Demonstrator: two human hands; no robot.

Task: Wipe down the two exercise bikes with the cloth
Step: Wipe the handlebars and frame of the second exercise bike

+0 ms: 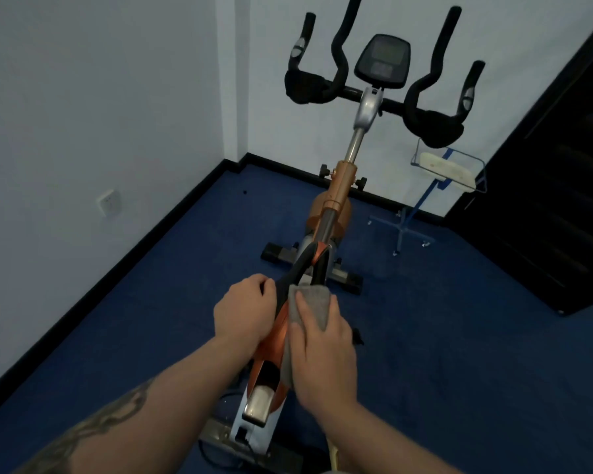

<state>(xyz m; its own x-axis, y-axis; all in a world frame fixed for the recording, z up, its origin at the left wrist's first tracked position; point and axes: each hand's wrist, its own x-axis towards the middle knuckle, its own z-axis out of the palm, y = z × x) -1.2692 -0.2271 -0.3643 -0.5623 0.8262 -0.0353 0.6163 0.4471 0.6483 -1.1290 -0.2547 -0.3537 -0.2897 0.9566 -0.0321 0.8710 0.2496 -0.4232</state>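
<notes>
One orange and silver exercise bike (343,181) stands in front of me on the blue floor, with black handlebars (425,121) and a console (382,59) at the far end. My left hand (245,311) grips the left side of the bike's orange frame near the black strut. My right hand (322,347) presses a grey cloth (314,299) flat against the frame's right side. The cloth hangs down along the frame under my palm. Only this one bike is in view.
White walls close off the left and back, with a socket (109,201) low on the left wall. A blue wheeled stand with a wire basket (449,171) sits right of the bike. A dark door panel (555,186) fills the right side.
</notes>
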